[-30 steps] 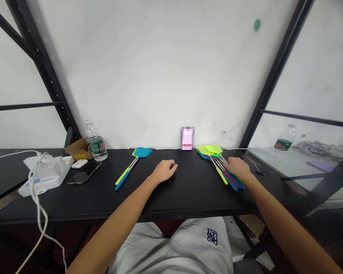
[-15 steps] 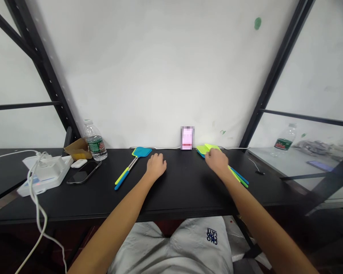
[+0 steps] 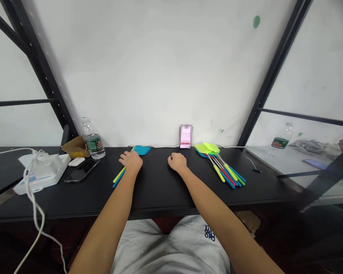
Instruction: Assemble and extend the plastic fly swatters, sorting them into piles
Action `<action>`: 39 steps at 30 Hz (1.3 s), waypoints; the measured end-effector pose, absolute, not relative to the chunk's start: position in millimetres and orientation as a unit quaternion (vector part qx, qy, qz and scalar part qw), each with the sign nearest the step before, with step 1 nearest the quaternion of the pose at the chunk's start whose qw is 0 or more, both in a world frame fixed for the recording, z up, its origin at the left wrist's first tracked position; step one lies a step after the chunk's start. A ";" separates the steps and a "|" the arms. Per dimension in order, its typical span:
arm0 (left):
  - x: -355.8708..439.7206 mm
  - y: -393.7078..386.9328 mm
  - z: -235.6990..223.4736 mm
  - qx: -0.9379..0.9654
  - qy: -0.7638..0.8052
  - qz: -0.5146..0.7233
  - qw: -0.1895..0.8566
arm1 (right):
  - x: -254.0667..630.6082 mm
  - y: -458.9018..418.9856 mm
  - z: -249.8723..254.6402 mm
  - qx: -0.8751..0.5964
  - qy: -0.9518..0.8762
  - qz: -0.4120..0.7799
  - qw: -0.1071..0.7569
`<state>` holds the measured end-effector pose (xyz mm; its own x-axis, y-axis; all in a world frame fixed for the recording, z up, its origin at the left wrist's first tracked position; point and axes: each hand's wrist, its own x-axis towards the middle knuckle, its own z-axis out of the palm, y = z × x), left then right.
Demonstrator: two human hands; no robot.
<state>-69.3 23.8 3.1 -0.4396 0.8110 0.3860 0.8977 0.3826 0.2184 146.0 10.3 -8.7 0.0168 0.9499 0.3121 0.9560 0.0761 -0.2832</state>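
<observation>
On the left of the black table, my left hand [image 3: 131,160] reaches over a pair of fly swatters, its fingers apart. It covers their shafts; the blue swatter's head [image 3: 142,150] and the lower end of a yellow handle [image 3: 117,176] still show. Whether the fingers touch the shafts I cannot tell. My right hand [image 3: 177,162] is a loose fist over the middle of the table, with nothing seen in it. To its right lies a fanned pile of several fly swatters [image 3: 217,160], yellow-green heads on top, handles in yellow, red, blue and green pointing toward me.
A phone with a lit screen [image 3: 185,136] leans on the wall. At the left are a water bottle [image 3: 93,141], a small cardboard box [image 3: 77,147], a white case [image 3: 76,162], a dark phone [image 3: 82,171] and a power strip [image 3: 45,173] with white cables. A short black cable [image 3: 256,170] lies at the right.
My right hand has left the swatter pile and moved left to the middle. My left hand has moved left, onto the two swatters there, and its fingers have spread.
</observation>
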 end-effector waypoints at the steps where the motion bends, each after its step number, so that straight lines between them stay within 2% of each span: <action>1: -70.5 25.5 2.6 -0.516 -0.827 -0.197 0.100 | 150.0 11.6 -8.6 -0.677 -0.701 0.008 0.223; 8: -69.0 27.0 3.6 -0.523 -0.833 -0.167 0.070 | 177.0 19.8 -8.2 -0.661 -0.688 0.107 0.280; 23: -50.3 19.4 2.6 -0.601 -0.781 -0.134 0.102 | 175.0 20.2 -9.4 -0.661 -0.695 0.105 0.261; 34: -37.9 18.7 3.1 -0.656 -0.747 -0.111 0.002 | 175.0 19.6 -8.6 -0.658 -0.696 0.109 0.265; 39: -38.0 17.9 5.2 -0.685 -0.722 -0.098 -0.003 | 175.3 18.7 -8.0 -0.659 -0.694 0.111 0.268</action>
<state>-38.0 17.9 5.2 -0.0603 0.9898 0.1288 0.9885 0.0413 0.1454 175.3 18.7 -8.0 0.0109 0.9744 0.2248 0.8552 0.1074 -0.5071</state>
